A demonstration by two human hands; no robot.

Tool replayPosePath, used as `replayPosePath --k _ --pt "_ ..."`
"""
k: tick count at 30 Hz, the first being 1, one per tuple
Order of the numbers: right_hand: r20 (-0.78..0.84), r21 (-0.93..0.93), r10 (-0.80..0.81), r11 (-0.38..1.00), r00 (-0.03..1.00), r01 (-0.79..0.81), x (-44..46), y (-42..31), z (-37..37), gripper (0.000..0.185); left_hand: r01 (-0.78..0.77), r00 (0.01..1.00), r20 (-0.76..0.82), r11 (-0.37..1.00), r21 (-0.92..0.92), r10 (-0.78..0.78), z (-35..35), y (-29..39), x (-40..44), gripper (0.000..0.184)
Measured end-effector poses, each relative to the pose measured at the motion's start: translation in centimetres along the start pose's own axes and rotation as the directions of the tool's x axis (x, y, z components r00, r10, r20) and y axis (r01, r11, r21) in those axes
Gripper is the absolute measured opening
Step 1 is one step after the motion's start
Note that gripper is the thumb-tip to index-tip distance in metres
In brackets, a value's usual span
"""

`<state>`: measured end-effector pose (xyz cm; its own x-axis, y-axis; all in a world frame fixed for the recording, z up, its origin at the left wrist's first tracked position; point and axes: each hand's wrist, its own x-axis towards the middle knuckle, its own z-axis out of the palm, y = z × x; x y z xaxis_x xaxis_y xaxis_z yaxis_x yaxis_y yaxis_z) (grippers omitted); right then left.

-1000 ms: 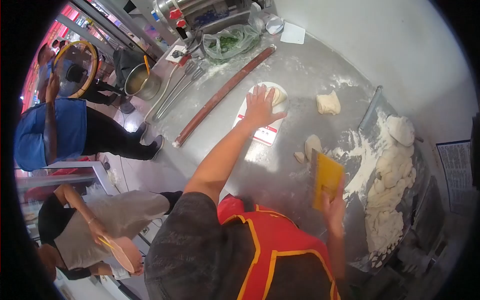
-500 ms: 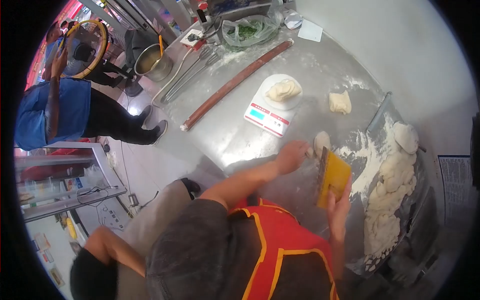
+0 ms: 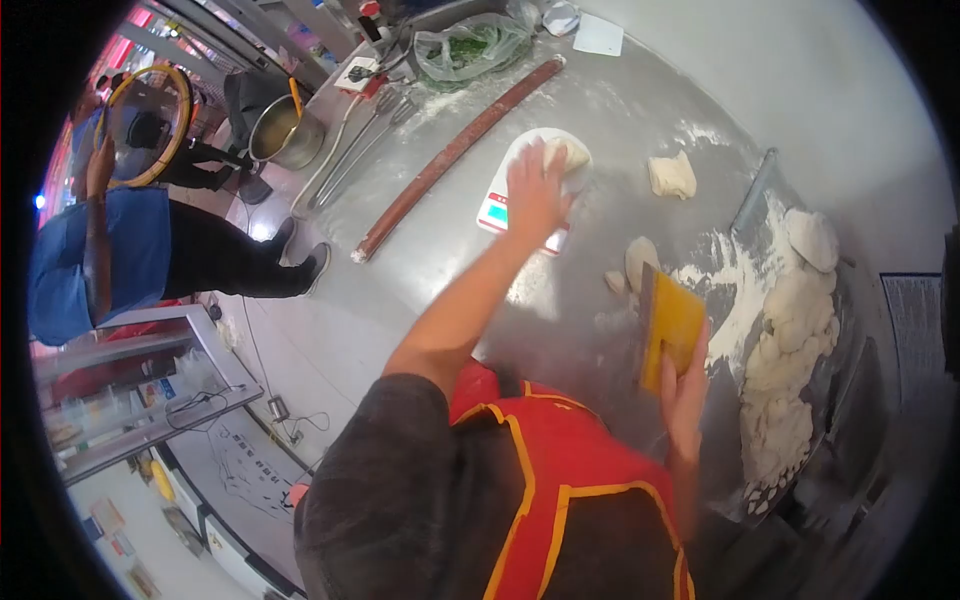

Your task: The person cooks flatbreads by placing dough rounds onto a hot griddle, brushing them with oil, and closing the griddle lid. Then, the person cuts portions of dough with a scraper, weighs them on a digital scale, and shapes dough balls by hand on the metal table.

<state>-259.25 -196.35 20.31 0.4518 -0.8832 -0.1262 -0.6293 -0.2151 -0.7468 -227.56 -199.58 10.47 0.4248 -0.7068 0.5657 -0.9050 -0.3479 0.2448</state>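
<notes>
On the white kitchen scale (image 3: pixel 497 190) lies a piece of dough (image 3: pixel 572 157). My left hand (image 3: pixel 537 195) reaches over the scale with its fingers closed around the left side of this dough; the hand covers part of both. Held upright over the metal table, a yellow dough scraper (image 3: pixel 672 325) with a dark blade edge is in my right hand (image 3: pixel 684 390). Beside the blade are an oval lump of dough (image 3: pixel 641 262) and a smaller bit (image 3: pixel 615 282). Farther back sits a squarish dough piece (image 3: pixel 672 176).
A large mass of dough (image 3: pixel 780 370) lies along the right side with loose flour (image 3: pixel 735 300). A long reddish rolling pin (image 3: pixel 460 160), metal tongs (image 3: pixel 365 150) and a bag of greens (image 3: pixel 470 50) are at the back left. Another person (image 3: pixel 125 235) stands beyond the table.
My left hand has moved from the small dough bit up and away to the dough on the scale. My right hand still holds the scraper in about the same place. The view has shifted slightly.
</notes>
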Motion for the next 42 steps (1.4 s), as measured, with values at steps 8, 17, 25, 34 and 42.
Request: replayPosePath --k 8,17,25,34,42 --pt "-0.032 -0.015 -0.036 0.999 0.999 0.036 0.5 1.7 0.3 0.070 0.324 0.853 0.511 0.875 -0.360 -0.106 2.6 0.2 4.4 0.046" --pt "-0.010 -0.020 -0.023 1.000 1.000 0.023 0.5 1.4 -0.2 0.073 -0.062 0.954 0.263 0.953 -0.297 0.145 6.6 8.2 -3.9 0.055" --pt "0.054 -0.125 0.043 0.992 0.998 -0.036 -0.1 2.8 -0.3 0.074 0.046 0.896 0.426 0.929 -0.367 0.124 -1.7 2.8 -10.5 0.046" --pt "0.159 -0.173 0.067 0.984 0.985 -0.039 0.4 2.6 1.2 0.073 -0.009 0.932 0.356 0.988 -0.157 0.065 -1.9 0.8 -10.8 0.044" --pt "0.153 -0.160 -0.055 0.984 0.987 0.080 -0.1 1.9 2.6 0.072 0.008 0.910 0.410 0.989 -0.145 0.053 -1.6 1.1 -9.7 0.034"
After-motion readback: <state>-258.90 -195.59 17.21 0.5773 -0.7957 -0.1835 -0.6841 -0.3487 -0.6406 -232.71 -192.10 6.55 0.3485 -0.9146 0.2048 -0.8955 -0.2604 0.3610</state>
